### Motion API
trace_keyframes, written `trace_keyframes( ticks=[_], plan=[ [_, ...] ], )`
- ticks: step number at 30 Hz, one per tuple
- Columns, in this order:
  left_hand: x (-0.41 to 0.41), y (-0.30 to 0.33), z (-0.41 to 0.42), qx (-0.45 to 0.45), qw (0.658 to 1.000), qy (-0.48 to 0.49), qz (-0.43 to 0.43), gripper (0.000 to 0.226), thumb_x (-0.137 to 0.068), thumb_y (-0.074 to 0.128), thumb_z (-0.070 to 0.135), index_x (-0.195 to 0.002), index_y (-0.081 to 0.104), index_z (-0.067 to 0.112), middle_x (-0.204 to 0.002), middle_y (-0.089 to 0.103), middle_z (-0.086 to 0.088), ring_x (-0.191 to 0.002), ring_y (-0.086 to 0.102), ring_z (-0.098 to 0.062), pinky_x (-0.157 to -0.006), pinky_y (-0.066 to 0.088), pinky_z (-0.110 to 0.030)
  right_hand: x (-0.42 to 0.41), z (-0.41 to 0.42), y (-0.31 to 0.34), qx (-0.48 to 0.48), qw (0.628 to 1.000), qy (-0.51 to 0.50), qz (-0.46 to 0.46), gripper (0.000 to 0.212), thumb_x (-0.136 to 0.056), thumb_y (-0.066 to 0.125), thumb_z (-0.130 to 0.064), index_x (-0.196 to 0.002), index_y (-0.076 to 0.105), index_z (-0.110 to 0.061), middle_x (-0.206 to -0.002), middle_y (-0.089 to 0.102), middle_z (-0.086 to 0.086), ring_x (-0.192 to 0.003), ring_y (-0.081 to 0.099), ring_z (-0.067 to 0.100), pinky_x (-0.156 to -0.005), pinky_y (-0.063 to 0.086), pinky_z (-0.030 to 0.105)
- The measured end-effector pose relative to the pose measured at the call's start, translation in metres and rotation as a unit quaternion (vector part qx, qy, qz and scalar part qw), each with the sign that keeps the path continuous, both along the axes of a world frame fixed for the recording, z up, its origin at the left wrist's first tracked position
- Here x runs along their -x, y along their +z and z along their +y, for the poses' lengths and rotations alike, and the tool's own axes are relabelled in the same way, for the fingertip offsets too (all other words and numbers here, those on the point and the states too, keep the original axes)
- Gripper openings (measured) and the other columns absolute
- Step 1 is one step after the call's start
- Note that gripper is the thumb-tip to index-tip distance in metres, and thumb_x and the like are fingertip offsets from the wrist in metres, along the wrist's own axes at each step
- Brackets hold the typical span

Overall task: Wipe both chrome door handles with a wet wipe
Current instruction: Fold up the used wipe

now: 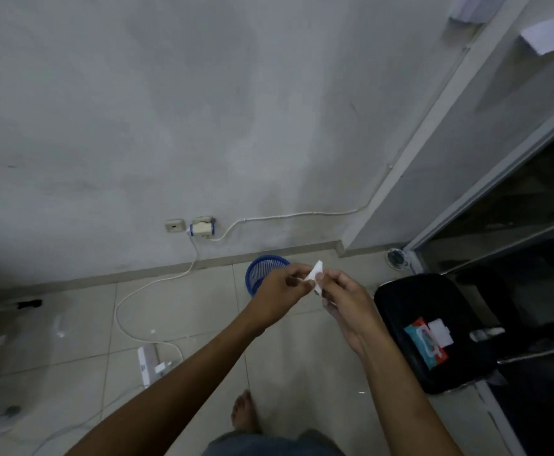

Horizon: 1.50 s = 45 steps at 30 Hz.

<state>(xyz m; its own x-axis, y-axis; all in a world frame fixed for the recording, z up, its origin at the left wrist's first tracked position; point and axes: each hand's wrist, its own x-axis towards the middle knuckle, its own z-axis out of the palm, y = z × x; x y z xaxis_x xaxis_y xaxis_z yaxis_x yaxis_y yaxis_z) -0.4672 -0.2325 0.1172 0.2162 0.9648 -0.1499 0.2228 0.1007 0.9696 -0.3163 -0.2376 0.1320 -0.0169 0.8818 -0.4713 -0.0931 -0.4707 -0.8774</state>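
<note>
Wipe (315, 274) pinched between left hand (280, 291) and right hand (348, 304) | over basket (262, 271) rim

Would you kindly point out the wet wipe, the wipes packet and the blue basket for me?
wet wipe (315, 274): head view, on the white sheet between the two hands.
wipes packet (424, 344): head view, on its printed top face.
blue basket (262, 269): head view, on its mesh wall below the rim.
</note>
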Motion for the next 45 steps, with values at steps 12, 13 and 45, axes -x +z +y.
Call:
trace_keyframes(
  ticks=[12,13,45],
  plan=[
    [0.022,-0.033,0.079,0.007,0.998,-0.003,0.056,0.016,-0.092,0.062,0.012,-0.107,0.068,0.015,-0.094,0.068,0.008,-0.085,0.063,0.000,-0.074,0.047,-0.006,-0.003,0.099,-0.032,-0.083,0.965,0.164,-0.188,0.018,-0.088,0.071,-0.017,-0.094,0.065,-0.033,-0.093,0.070,-0.006,-0.094,0.067,0.017,-0.089,0.056,0.041],
    [0.021,-0.038,0.082,0.020,0.998,0.013,0.053,0.016,-0.090,0.064,0.009,-0.104,0.066,0.015,-0.090,0.067,0.007,-0.080,0.062,0.001,-0.070,0.048,-0.006,-0.005,0.107,-0.039,-0.081,0.959,0.189,-0.197,0.016,-0.087,0.072,-0.017,-0.092,0.064,-0.031,-0.093,0.070,-0.004,-0.092,0.067,0.018,-0.089,0.056,0.044],
    [0.049,-0.486,0.163,0.067,0.941,0.068,0.326,0.039,-0.095,0.059,0.018,-0.130,0.053,0.001,-0.122,0.059,-0.022,-0.108,0.055,-0.032,-0.090,0.043,-0.034,-0.043,0.229,-0.480,-0.167,0.829,0.328,-0.421,0.010,-0.101,0.049,-0.024,-0.095,0.054,-0.030,-0.097,0.061,-0.007,-0.074,0.053,0.000,-0.060,0.036,0.008]
  ],
)
